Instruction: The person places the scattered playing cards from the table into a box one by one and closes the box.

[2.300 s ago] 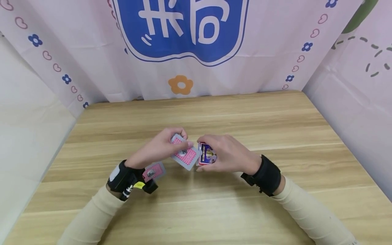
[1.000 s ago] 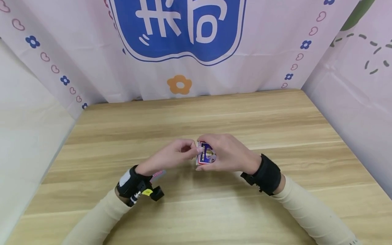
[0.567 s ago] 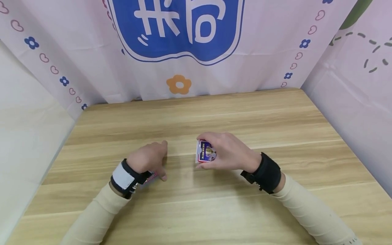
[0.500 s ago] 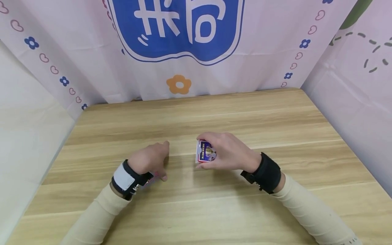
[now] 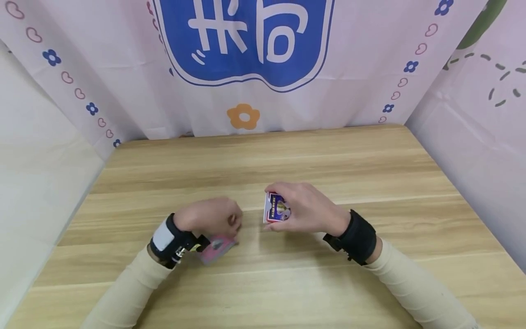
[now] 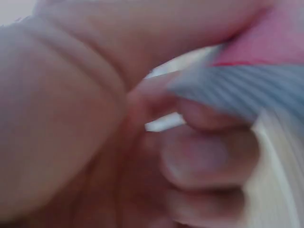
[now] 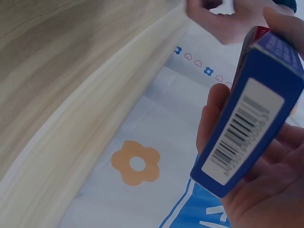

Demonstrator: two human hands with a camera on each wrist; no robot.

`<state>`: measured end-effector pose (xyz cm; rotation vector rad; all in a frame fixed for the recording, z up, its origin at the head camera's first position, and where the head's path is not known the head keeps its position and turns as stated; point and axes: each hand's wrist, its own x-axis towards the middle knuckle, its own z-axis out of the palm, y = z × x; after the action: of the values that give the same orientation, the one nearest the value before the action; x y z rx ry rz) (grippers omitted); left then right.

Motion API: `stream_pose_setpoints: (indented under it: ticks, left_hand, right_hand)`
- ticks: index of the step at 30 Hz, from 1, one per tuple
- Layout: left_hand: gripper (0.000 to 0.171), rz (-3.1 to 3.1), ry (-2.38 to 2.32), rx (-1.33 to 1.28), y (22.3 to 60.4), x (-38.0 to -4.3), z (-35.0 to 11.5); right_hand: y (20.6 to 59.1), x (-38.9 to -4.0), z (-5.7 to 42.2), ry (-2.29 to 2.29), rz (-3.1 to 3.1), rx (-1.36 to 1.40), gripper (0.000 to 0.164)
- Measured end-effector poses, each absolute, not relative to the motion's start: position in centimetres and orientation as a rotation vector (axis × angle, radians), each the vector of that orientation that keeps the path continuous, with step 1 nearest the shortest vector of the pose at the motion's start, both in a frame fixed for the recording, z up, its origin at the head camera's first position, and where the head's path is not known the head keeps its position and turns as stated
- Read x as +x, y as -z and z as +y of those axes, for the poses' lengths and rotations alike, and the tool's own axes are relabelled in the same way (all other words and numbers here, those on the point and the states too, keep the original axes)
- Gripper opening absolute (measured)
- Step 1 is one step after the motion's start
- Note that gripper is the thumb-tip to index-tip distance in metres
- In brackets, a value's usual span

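Observation:
My left hand [image 5: 211, 217] pinches a playing card [image 5: 218, 248] with a pink-and-grey back, its fingers curled. The left wrist view shows the card's striped grey edge [image 6: 237, 88] between thumb and fingers, blurred. To the right, my right hand [image 5: 310, 208] grips a small blue card box [image 5: 278, 208] with a gold trophy picture, thumb and fingers on its opposite edges. The box's notched opening faces left, toward the left hand. From the right wrist, the blue side of the box shows a white barcode label [image 7: 242, 130].
Both hands are over a wood-grain table [image 5: 263, 292]. A white curtain [image 5: 135, 91] with a blue emblem and an orange flower hangs along the table's back edge, with pale cloth walls [image 5: 37, 151] at the sides.
The left hand moved from the box's opening to the lying card at left and now has that card lifted in its fingers. The right hand and box have hardly moved.

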<state>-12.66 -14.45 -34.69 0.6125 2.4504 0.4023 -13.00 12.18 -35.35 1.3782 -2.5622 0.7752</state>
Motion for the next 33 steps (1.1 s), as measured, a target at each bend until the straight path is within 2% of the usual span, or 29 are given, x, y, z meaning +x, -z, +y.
stream_pose_setpoints:
  ticks: [4,11,19,33]
  left_hand:
    - [0.020,2.524,-0.823,0.729,33.6,-13.3,-14.7]
    - [0.031,2.483,-1.219,0.544,31.7,-13.2,-15.2]
    - [0.029,2.612,-1.277,0.567,31.9,-12.8,-14.3]
    - [0.030,3.029,-1.313,0.385,34.1,-11.2,-11.1]
  right_hand:
    - [35.4,-13.1,12.3,-0.799,-2.580,1.368,0.075]
    - [35.4,-13.3,12.5,-0.807,-2.604,1.361,0.076]
    - [35.4,-13.0,12.4,-0.817,-2.575,1.375,0.076]
    - [35.5,-13.2,12.3,-0.808,-2.564,1.301,0.076]
